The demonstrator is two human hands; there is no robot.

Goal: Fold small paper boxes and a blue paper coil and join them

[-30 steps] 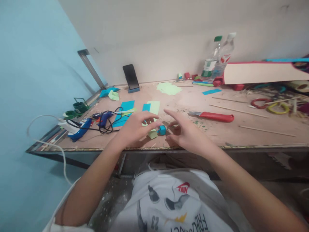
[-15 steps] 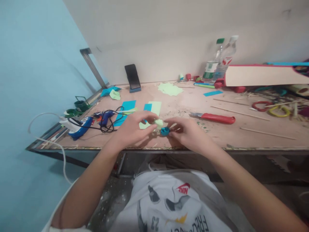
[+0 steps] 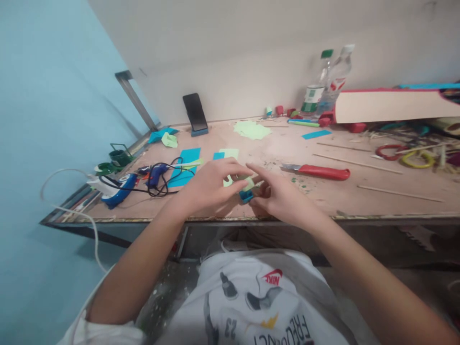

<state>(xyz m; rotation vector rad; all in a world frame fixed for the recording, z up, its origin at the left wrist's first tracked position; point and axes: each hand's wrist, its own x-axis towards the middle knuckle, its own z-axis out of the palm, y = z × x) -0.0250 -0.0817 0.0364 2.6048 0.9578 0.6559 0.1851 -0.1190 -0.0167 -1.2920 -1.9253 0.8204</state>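
Between the fingertips of my left hand [image 3: 215,184] is a small pale green paper piece [image 3: 248,184]. My right hand [image 3: 278,194] pinches a small blue paper piece [image 3: 246,196], which looks like a little open cup. The green piece sits directly over the blue one, and they seem to touch; whether it goes inside I cannot tell. Both hands are close together above the table's front edge. Behind my left hand lie a pale green sheet [image 3: 230,154] and a blue sheet [image 3: 185,167], partly covered.
A red-handled knife [image 3: 323,172] lies right of my hands, blade toward them. Thin sticks [image 3: 359,163] and scissors [image 3: 417,159] are farther right. At left are a corded blue glue gun [image 3: 157,175] and a power strip [image 3: 118,190]. A phone [image 3: 195,112] stands at the back, bottles [image 3: 314,91] back right.
My left hand has moved right, bringing the green paper piece over the blue one. My right hand stays nearly in place, its index finger now reaching toward the left fingertips.
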